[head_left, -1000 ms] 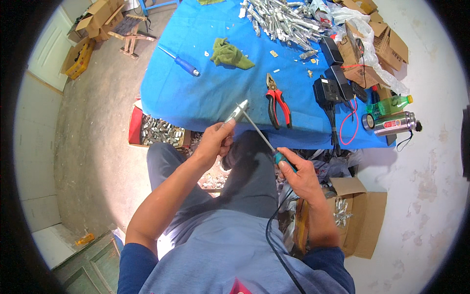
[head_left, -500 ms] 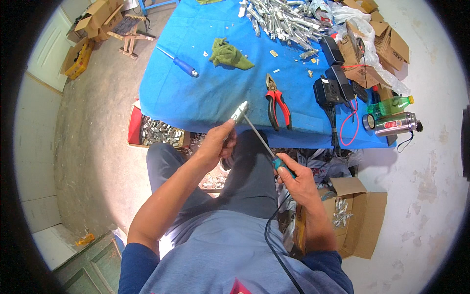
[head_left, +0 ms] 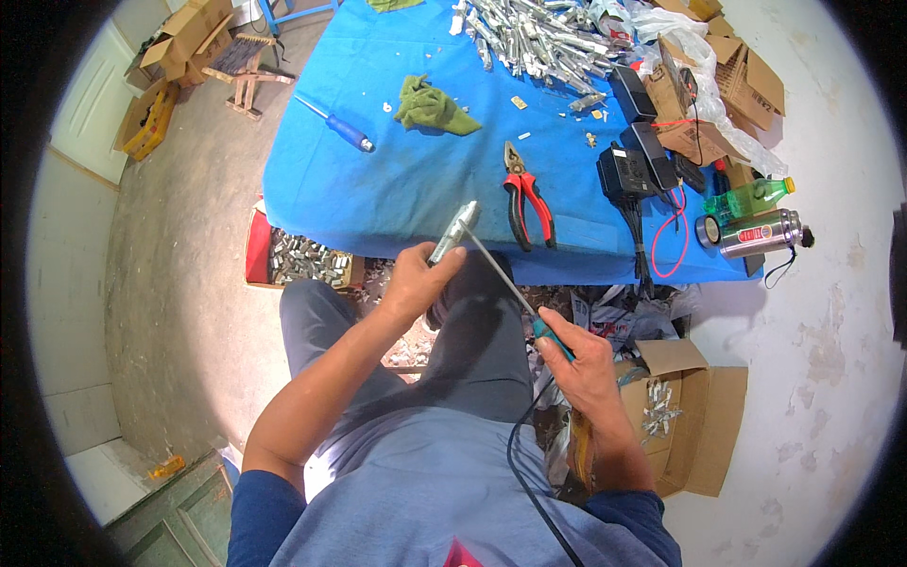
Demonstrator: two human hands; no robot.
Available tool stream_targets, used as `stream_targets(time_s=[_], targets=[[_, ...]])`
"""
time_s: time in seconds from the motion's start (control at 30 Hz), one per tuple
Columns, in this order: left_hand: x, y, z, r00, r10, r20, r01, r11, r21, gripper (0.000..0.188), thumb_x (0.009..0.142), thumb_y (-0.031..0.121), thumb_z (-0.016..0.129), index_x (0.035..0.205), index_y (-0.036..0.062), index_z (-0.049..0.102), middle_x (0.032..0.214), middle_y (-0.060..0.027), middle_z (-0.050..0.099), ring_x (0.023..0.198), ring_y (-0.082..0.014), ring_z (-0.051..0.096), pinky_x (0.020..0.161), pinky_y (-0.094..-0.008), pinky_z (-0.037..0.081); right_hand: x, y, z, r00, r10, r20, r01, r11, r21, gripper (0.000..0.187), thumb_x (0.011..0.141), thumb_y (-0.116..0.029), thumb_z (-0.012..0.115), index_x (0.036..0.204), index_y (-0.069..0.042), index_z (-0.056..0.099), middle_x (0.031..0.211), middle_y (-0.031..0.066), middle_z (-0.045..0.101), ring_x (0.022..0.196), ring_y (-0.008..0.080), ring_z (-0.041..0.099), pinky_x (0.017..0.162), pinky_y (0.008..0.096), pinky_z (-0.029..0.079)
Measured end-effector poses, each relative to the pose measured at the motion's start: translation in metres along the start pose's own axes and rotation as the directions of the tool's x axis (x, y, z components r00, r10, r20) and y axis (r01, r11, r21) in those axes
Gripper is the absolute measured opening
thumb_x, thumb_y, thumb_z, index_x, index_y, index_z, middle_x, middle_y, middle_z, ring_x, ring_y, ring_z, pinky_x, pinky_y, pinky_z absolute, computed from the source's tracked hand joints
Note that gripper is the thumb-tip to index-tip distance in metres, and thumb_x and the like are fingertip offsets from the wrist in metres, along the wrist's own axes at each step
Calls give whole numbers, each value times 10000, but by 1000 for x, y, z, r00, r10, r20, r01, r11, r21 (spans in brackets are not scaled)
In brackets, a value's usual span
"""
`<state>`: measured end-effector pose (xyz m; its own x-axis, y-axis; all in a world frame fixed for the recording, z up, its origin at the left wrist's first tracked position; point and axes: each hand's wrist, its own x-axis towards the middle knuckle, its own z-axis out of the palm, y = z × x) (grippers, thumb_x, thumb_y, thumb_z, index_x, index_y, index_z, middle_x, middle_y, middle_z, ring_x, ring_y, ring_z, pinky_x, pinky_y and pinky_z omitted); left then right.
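Observation:
Between the thumb and fingers of my left hand (head_left: 418,283) is a slim silver metal part (head_left: 456,230), pointing up and away over my lap at the table's near edge. My right hand (head_left: 578,354) is closed round the teal handle of a screwdriver (head_left: 503,274). Its long shaft slants up to the left, and the tip lies at the side of the silver part; whether it touches cannot be made out. Beyond them on the blue cloth lie red-handled pliers (head_left: 527,200), a blue-handled screwdriver (head_left: 342,129) and a crumpled green cloth (head_left: 430,109).
A heap of similar silver parts (head_left: 539,42) covers the table's far side. Black power adapters (head_left: 625,173), a green bottle (head_left: 751,200) and a steel flask (head_left: 756,234) stand at the right. Boxes of metal pieces sit below: a red one (head_left: 257,248) left, a cardboard one (head_left: 713,425) right.
The silver part has been turned in my left fingers and more of it shows. My right hand has shifted slightly right and down with the screwdriver. The view has moved a little.

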<state>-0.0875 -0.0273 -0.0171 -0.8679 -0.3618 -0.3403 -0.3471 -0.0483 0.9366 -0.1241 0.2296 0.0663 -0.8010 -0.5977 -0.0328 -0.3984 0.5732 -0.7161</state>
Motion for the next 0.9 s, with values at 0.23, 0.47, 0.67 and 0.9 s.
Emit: stream_targets(time_s=[0.23, 0.47, 0.67, 0.9], targets=[[0, 4, -6, 977, -145, 155, 191, 919, -346, 384, 923, 446, 660, 844, 96, 523, 656, 38, 438, 507, -49, 354, 443, -231, 266, -2, -12, -14, 999, -30, 45, 35, 991, -125, 415, 865, -163, 671, 1271, -96, 617, 833, 171, 639, 769, 364, 642, 681, 428, 500], [0, -2, 1, 994, -77, 72, 87, 985, -151, 418, 914, 452, 675, 913, 47, 573, 655, 56, 442, 525, -25, 368, 447, -215, 268, -2, -19, -35, 988, -40, 148, 70, 977, -200, 415, 872, -110, 623, 1287, -104, 611, 940, 167, 633, 816, 355, 644, 696, 433, 504], [1, -5, 3, 997, -33, 63, 40, 992, -116, 450, 916, 470, 664, 935, 26, 598, 658, 54, 463, 535, -34, 389, 460, -228, 292, 1, -20, -42, 982, -113, 153, 136, 980, -147, 420, 847, -47, 639, 1267, -62, 623, 1101, 173, 665, 980, 329, 663, 849, 376, 520], [-4, 4, 2, 998, -43, 56, 47, 996, -73, 471, 925, 471, 646, 943, 2, 618, 693, 30, 500, 594, -64, 429, 505, -252, 326, 1, -22, -47, 979, -163, 121, 178, 976, -129, 401, 809, -25, 684, 1209, -13, 652, 1143, 198, 681, 1063, 333, 671, 928, 370, 519]])
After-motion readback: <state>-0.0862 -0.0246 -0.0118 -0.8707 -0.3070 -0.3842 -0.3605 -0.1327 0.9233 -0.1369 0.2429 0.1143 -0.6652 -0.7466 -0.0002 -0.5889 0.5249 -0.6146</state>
